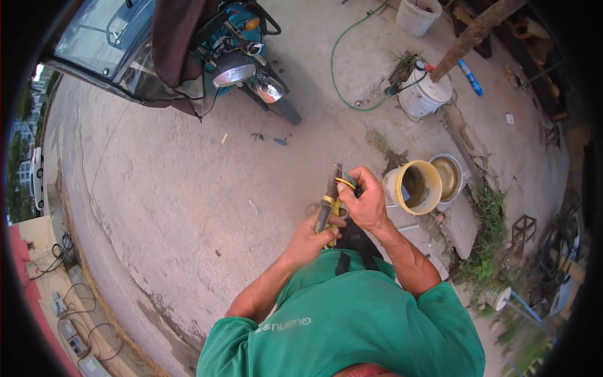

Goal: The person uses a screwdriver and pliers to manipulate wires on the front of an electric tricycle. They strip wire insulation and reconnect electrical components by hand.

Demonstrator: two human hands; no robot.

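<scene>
My left hand [312, 235] grips the yellow-and-grey handles of a pair of pliers [328, 204], whose jaws point up and away from me. My right hand [364, 198] pinches thin wires [346, 182], yellow and green, right beside the pliers' jaws. Both hands are held close together in front of my chest, above the concrete ground [188, 201]. Whether the jaws are closed on the wires cannot be made out.
A blue three-wheeled vehicle [235, 56] with a headlight stands ahead. A yellow bucket [414, 186] and a second bucket [447, 177] lie to my right. Two white pails [426, 94] [417, 14], a green hose [339, 75] and a wooden pole [477, 31] lie farther off.
</scene>
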